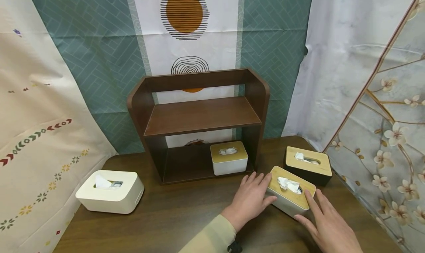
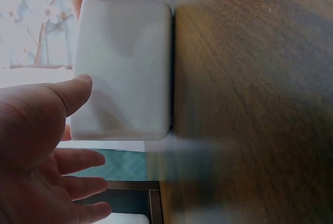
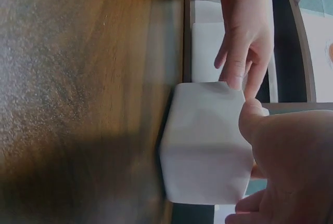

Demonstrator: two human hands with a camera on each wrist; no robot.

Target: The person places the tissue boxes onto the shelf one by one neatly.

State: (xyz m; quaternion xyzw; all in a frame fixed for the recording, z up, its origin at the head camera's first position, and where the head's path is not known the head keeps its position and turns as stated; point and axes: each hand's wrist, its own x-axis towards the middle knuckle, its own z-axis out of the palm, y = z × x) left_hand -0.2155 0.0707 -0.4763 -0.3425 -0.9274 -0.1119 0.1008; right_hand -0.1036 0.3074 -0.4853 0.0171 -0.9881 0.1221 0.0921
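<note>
A white tissue box (image 1: pixel 297 197) with a wood-look lid and a tissue poking from its slot stands at an angle on the table, between both hands. My left hand (image 1: pixel 249 199) is at its left end, fingertips by the lid's corner and fingers nearly straight. At the opposite end, my right hand (image 1: pixel 332 223) has its fingers extended along the lid's edge and its thumb apart from them. In the right wrist view, the right thumb (image 3: pixel 252 117) touches the upper edge of the box (image 3: pixel 208 141). The left wrist view shows the left thumb (image 2: pixel 78 91) at the box's edge, other fingers spread.
A brown two-tier shelf (image 1: pixel 202 114) stands at the back; a smaller white tissue box (image 1: pixel 230 160) with a wood-look lid sits at its lower right. A black tissue box (image 1: pixel 308 164) stands behind the right hand. An all-white tissue box (image 1: pixel 111 192) is at the left.
</note>
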